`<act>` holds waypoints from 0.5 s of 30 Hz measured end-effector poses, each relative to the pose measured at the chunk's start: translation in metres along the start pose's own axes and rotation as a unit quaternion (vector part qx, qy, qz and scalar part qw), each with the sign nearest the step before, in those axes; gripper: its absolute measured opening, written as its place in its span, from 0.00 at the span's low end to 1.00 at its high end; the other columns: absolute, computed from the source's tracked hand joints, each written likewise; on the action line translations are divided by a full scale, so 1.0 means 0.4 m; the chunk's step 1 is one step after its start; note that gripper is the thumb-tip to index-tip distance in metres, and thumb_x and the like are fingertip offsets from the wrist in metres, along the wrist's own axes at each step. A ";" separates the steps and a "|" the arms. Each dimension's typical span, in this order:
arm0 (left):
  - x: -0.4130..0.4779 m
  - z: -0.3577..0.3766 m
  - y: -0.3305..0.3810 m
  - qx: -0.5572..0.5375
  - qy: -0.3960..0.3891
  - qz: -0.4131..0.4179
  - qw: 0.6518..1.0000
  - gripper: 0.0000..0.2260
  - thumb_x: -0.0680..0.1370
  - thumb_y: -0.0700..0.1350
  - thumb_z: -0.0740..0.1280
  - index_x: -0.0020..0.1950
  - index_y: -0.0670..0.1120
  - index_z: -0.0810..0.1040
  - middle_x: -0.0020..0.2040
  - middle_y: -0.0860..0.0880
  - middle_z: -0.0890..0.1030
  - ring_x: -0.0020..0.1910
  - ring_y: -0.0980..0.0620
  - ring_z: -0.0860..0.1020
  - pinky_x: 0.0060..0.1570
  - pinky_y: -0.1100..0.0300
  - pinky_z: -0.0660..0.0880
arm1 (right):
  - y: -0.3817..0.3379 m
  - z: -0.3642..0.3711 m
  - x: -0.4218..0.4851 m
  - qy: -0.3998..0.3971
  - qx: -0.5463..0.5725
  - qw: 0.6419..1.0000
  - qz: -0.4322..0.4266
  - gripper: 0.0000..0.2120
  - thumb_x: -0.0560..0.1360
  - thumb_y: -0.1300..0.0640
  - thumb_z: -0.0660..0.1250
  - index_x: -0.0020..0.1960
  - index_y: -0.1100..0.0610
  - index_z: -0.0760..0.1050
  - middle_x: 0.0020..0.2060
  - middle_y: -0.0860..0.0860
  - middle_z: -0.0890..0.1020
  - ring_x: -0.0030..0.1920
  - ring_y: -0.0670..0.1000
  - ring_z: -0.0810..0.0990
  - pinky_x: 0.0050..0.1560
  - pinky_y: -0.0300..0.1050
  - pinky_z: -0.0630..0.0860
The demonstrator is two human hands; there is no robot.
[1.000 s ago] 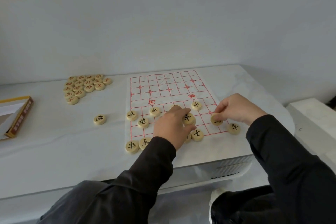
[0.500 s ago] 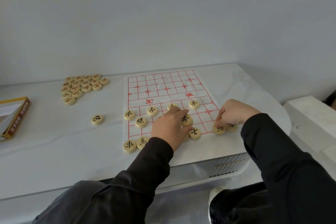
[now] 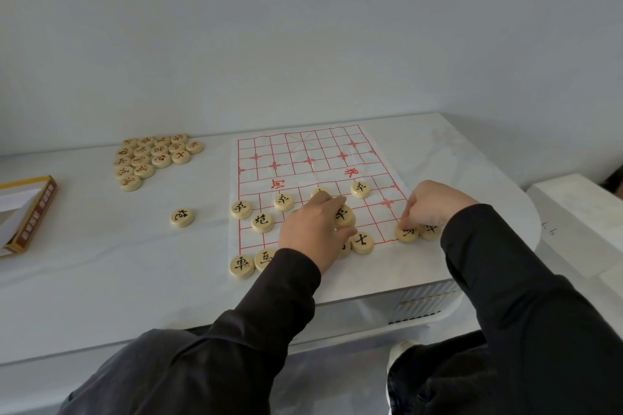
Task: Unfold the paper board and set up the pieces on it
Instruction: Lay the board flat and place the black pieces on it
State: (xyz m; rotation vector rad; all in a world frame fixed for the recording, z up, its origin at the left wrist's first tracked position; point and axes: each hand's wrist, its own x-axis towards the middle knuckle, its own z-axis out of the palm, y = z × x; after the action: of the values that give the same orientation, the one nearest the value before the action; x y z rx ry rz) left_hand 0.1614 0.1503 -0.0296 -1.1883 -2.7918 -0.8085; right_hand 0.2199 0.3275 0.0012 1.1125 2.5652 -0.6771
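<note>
The paper board (image 3: pixel 317 158), white with a red grid, lies unfolded on the table. Several round wooden pieces with black characters sit on its near half, such as one (image 3: pixel 242 209) at the left edge and two (image 3: pixel 242 265) at the near left corner. My left hand (image 3: pixel 313 229) rests over the board's near middle, fingers pinching a black-marked piece (image 3: pixel 344 214). My right hand (image 3: pixel 435 205) is at the near right corner, fingertips on a piece (image 3: pixel 407 232) beside another piece (image 3: pixel 431 231). One black piece (image 3: pixel 182 217) lies off the board to the left.
A cluster of several red-marked pieces (image 3: pixel 153 158) sits at the back left of the white table (image 3: pixel 84 263). An open yellow-edged box (image 3: pixel 27 212) lies at the far left. A white block (image 3: pixel 580 212) stands to the right of the table.
My right hand moved its piece down from the board's right side to the near right corner, next to another piece. My left hand has stayed on its piece.
</note>
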 end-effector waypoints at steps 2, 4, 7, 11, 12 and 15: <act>0.000 -0.001 0.001 -0.001 -0.002 -0.003 1.000 0.24 0.76 0.53 0.65 0.71 0.50 0.67 0.63 0.53 0.72 0.57 0.52 0.74 0.55 0.60 0.72 | -0.001 0.001 0.001 0.001 -0.006 1.000 0.003 0.17 0.73 0.56 0.71 0.60 0.61 0.76 0.55 0.55 0.80 0.57 0.56 0.77 0.55 0.45 0.72; 0.001 -0.002 0.002 0.002 -0.003 -0.003 1.000 0.24 0.76 0.53 0.65 0.71 0.50 0.67 0.63 0.53 0.72 0.57 0.52 0.74 0.55 0.60 0.73 | -0.001 0.001 0.001 0.001 -0.007 1.000 0.003 0.17 0.73 0.56 0.71 0.59 0.61 0.76 0.55 0.55 0.80 0.56 0.55 0.77 0.54 0.45 0.72; 0.002 -0.003 0.002 -0.001 -0.005 -0.006 1.000 0.24 0.76 0.53 0.65 0.71 0.50 0.67 0.64 0.53 0.72 0.56 0.52 0.74 0.54 0.61 0.72 | -0.002 0.000 -0.001 -0.002 0.000 1.000 0.000 0.15 0.73 0.57 0.70 0.59 0.60 0.77 0.55 0.55 0.80 0.56 0.55 0.77 0.53 0.44 0.71; 0.002 -0.004 0.004 -0.011 -0.009 -0.017 1.000 0.24 0.76 0.53 0.66 0.71 0.50 0.67 0.64 0.52 0.72 0.56 0.52 0.74 0.55 0.60 0.72 | -0.004 -0.009 -0.010 0.002 0.022 1.000 -0.013 0.13 0.74 0.60 0.69 0.58 0.59 0.77 0.56 0.54 0.79 0.56 0.55 0.76 0.51 0.43 0.70; 0.002 -0.005 0.004 -0.019 -0.010 -0.022 1.000 0.24 0.76 0.52 0.66 0.71 0.50 0.67 0.63 0.52 0.73 0.56 0.52 0.73 0.56 0.60 0.72 | -0.005 -0.013 -0.013 0.004 0.030 0.999 -0.018 0.13 0.74 0.60 0.68 0.58 0.60 0.77 0.56 0.54 0.79 0.57 0.55 0.76 0.52 0.43 0.70; 0.003 -0.009 0.001 -0.058 0.001 -0.044 0.997 0.24 0.75 0.51 0.68 0.70 0.49 0.69 0.60 0.52 0.75 0.55 0.53 0.73 0.55 0.62 0.71 | -0.012 -0.023 -0.020 0.022 0.039 0.998 -0.044 0.14 0.75 0.58 0.68 0.59 0.61 0.78 0.59 0.55 0.79 0.60 0.55 0.76 0.58 0.44 0.70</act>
State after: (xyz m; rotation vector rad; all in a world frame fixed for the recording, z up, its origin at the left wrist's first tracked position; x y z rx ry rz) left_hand 0.1601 0.1499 -0.0261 -1.0833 -2.8500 -0.9893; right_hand 0.2212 0.3245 0.0140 1.0531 2.6588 -0.7892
